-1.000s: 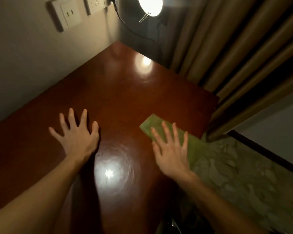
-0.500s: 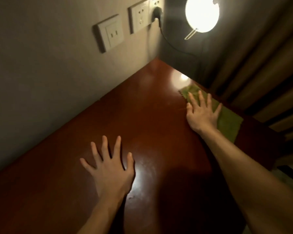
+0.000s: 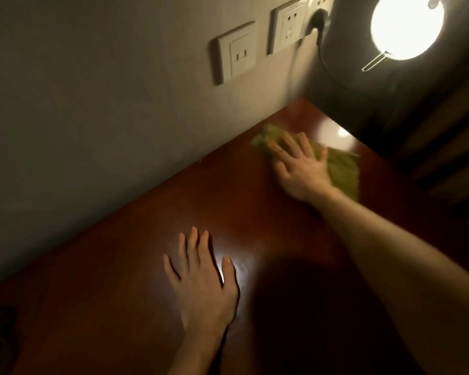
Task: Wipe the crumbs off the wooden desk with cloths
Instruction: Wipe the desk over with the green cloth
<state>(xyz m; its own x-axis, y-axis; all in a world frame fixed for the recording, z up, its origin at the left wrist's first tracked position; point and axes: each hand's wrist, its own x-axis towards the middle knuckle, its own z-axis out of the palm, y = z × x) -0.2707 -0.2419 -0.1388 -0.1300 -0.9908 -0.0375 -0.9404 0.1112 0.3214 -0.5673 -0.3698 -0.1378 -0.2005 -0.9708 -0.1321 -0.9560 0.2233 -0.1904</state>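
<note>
Since the earlier frame the cloth (image 3: 339, 169) has been pushed toward the counter's (image 3: 152, 231) far corner, by the wall edge. It is pinned under the right hand (image 3: 299, 169), fingers spread flat; the left hand (image 3: 203, 282) is splayed, empty. Soft and light, it is best pressed mid-cloth.
</note>
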